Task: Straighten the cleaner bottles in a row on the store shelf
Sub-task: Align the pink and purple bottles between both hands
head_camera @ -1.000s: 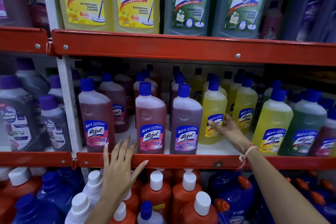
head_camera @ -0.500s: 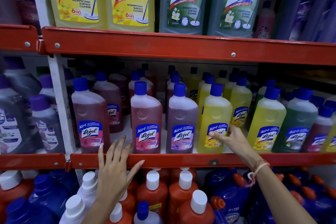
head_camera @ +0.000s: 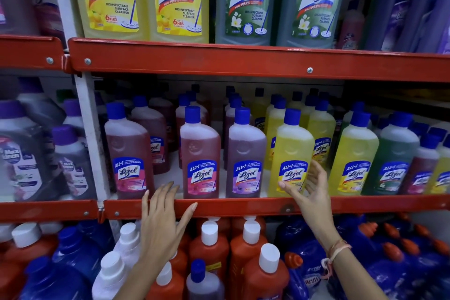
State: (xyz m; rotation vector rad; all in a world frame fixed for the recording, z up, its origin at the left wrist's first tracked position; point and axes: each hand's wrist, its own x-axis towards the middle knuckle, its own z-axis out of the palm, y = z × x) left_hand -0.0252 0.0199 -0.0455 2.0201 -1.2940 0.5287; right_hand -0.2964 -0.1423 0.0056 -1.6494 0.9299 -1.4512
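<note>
The yellow plastic cleaner bottle with a blue cap (head_camera: 292,153) stands at the front edge of the red metal store shelf (head_camera: 243,207), in the front row, just to the right of the purple-liquid bottle with a blue cap (head_camera: 246,153). It leans a little to the left, so it is not yet in line with its neighbours. The right hand (head_camera: 309,190) is at the lower part of this yellow bottle; its grip is apart, the thumb lying on the label and the fingers curved beside the right side, not closed around it. The left hand (head_camera: 165,217) lies flat with spread fingers on the shelf's red front rail, left of the yellow bottle, and holds nothing. I judge the bottle is full, so rather heavy, stiff, and smooth, perhaps a little slippery on the glossy label. It is better to take it low on the body, with thumb and fingers on opposite sides, and to turn it slowly, because a push near the cap could tip it.
</note>
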